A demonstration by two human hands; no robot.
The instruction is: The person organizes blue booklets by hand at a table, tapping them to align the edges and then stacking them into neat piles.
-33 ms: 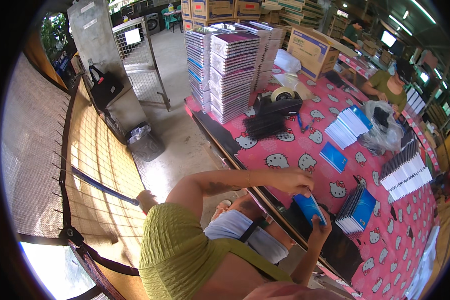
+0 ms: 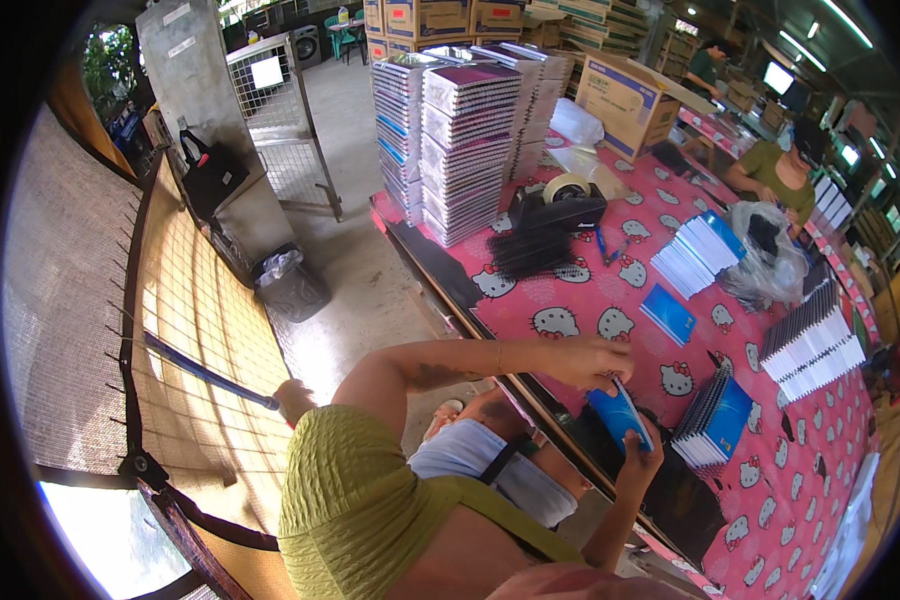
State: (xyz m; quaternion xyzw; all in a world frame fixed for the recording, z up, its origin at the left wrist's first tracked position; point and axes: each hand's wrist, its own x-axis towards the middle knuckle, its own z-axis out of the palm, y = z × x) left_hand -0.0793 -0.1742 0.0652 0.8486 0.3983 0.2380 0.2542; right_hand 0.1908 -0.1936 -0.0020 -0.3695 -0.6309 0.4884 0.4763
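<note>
My right hand grips a small blue-covered notebook by its lower end, at the near edge of the table. At the notebook's upper end are the bent, closed fingers of my left hand; whatever they pinch is too small to make out. Just right of my hands sits a stack of blue notebooks with black spiral bindings. A single blue booklet lies farther off, below a leaning row of blue-covered booklets. A heap of black plastic coils rests beyond my left hand.
Tall stacks of spiral notebooks stand at the far left table corner. Nearby are a tape dispenser, blue-handled pliers, a carton, a clear plastic bag and more bound notebooks. A co-worker sits across at right.
</note>
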